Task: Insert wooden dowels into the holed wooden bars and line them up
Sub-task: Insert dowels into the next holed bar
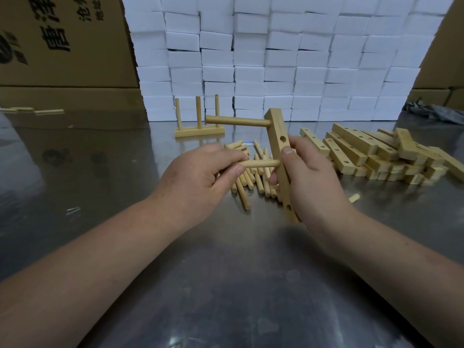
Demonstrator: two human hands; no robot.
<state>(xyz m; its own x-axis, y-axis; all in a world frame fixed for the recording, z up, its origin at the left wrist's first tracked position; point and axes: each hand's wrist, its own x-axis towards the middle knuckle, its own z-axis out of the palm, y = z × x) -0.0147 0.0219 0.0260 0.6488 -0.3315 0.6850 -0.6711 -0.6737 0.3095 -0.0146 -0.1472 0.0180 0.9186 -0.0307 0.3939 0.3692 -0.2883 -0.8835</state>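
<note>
Wooden dowel [261, 164] against bar [277, 133] edge

One finished bar [199, 132] is carrying three upright dowels [198, 112]; one raised bar [280, 156] is carrying one dowel [236, 121], a second dowel [261, 163] touching it.

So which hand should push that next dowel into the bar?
Left. The left hand pinches the dowel with its tip at the holed bar, which the right hand grips roughly upright.
</note>
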